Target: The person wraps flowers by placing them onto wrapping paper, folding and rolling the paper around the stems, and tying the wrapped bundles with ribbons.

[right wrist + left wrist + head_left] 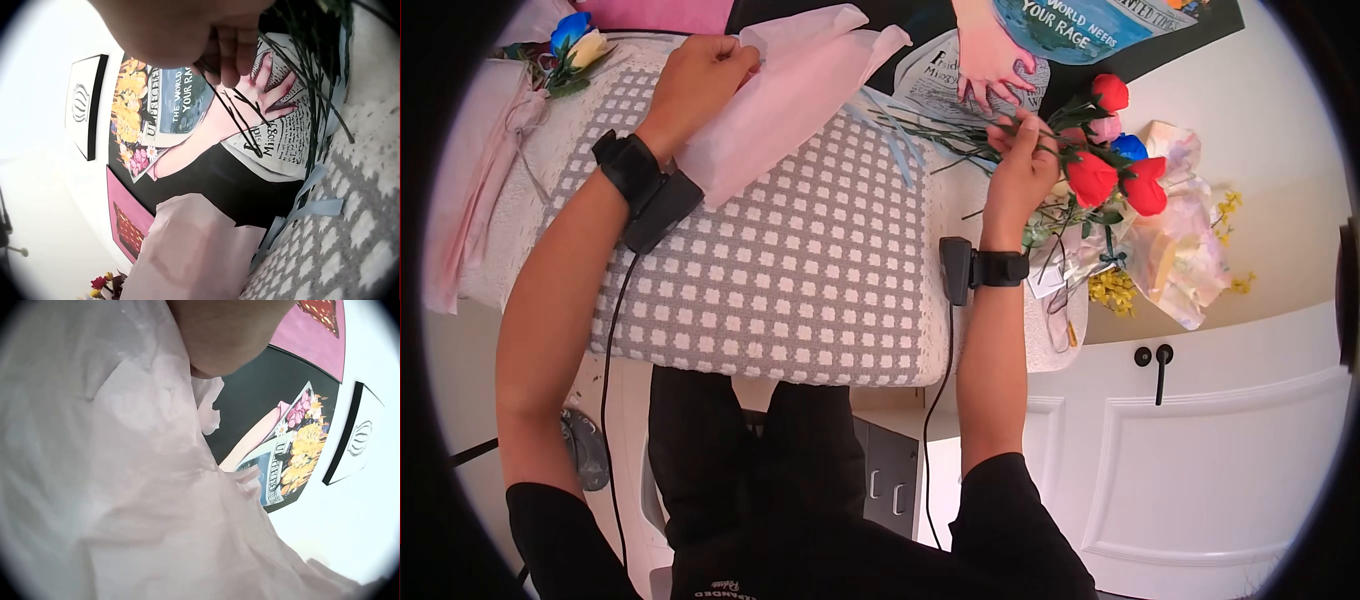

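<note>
Hand (1018, 170) beside "YOUR RAGE" poster (1070, 25)

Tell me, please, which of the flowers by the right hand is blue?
The blue flower lying between the upper and lower red flowers, just beyond the right hand.

Counts of the flowers, papers and hands seen on the checked surface

Three red artificial roses (1122, 172) are counted in the bunch at the right, along with one blue flower (1129, 146) and one pale pink bloom (1106, 128) among them. One further blue and cream flower sprig (576, 38) is seen at the far left corner. One sheet of pale pink tissue paper (800, 85) is counted, and several light blue paper strips (893, 135), too overlapped for an exact number. Two hands are shown, the left hand (698, 78) and the right hand (1020, 172). One grey and white checked cloth surface (800, 270) is seen. Two yellow blossom sprays (1112, 288) are visible.
</note>
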Demonstrator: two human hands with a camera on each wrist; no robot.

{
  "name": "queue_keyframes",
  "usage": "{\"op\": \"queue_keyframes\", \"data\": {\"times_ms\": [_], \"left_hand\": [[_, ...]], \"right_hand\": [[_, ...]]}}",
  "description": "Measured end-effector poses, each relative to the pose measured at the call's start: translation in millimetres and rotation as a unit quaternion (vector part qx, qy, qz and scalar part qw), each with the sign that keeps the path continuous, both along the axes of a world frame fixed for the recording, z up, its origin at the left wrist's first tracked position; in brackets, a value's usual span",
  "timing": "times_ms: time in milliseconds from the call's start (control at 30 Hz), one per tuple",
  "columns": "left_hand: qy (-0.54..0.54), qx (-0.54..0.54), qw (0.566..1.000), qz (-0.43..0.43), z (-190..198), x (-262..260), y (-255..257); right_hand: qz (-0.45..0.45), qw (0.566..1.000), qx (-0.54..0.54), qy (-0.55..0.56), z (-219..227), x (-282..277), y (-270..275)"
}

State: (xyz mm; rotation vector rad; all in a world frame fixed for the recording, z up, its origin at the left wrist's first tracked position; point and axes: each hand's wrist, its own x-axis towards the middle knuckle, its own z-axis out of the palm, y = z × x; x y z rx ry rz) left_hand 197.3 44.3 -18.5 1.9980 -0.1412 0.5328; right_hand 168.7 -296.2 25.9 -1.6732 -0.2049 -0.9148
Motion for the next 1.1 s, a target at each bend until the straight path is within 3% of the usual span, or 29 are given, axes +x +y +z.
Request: {"op": "queue_keyframes", "data": {"times_ms": [267, 433, 767, 1100], "left_hand": [[0.012, 0.011, 1.000, 0.001, -1, -2, -1], [0.002, 0.030, 1.000, 0.002, -2, -1, 1], [0.018, 0.019, 1.000, -0.010, 0, -5, -2], [0.012, 0.016, 1.000, -0.009, -3, 2, -1]], "right_hand": [[0.050, 0.997, 0.025, 0.052, -2, -1, -2], [-0.025, 0.998, -0.039, 0.045, 6, -10, 3], [-0.062, 0.978, -0.135, 0.147, -4, -9, -1], [0.036, 0.970, -0.046, 0.237, -1, -7, 1]]}}
